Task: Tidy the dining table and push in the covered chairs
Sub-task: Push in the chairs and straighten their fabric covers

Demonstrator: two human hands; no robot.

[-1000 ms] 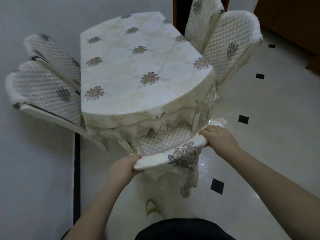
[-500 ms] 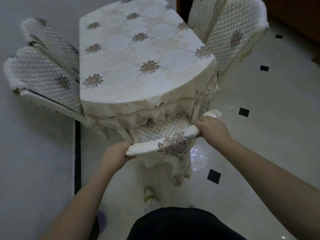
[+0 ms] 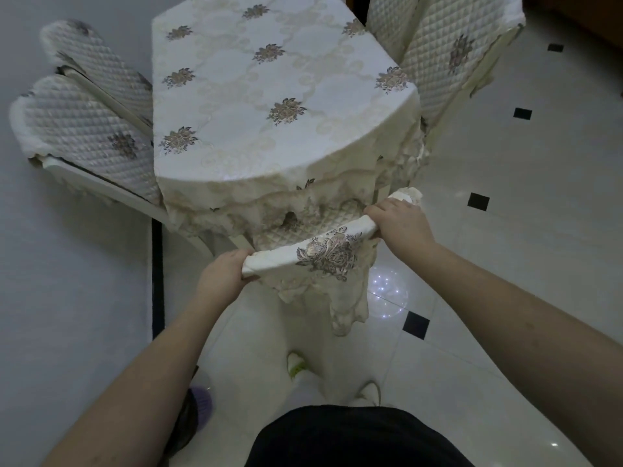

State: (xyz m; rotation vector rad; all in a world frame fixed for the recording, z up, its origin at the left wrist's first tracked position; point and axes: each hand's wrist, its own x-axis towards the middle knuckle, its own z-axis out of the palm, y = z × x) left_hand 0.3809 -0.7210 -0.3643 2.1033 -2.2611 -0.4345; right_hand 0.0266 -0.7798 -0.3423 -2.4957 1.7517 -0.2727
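A dining table (image 3: pixel 269 96) under a cream cloth with flower motifs fills the upper middle. At its near end stands a covered chair (image 3: pixel 323 251) with a quilted cream cover and an embroidered flower on the backrest top. Its seat lies mostly under the hanging tablecloth fringe. My left hand (image 3: pixel 222 274) grips the left end of the backrest top. My right hand (image 3: pixel 401 224) grips the right end.
Two covered chairs (image 3: pixel 87 123) stand tucked at the table's left, against a pale wall. Two more covered chairs (image 3: pixel 448 62) stand at the right. The glossy white tile floor (image 3: pixel 505 230) with small black squares spreads to the right. My feet show below.
The near chair has slid further in under the table with both hands on its backrest. I have stepped closer, and the table now sits nearer in view.
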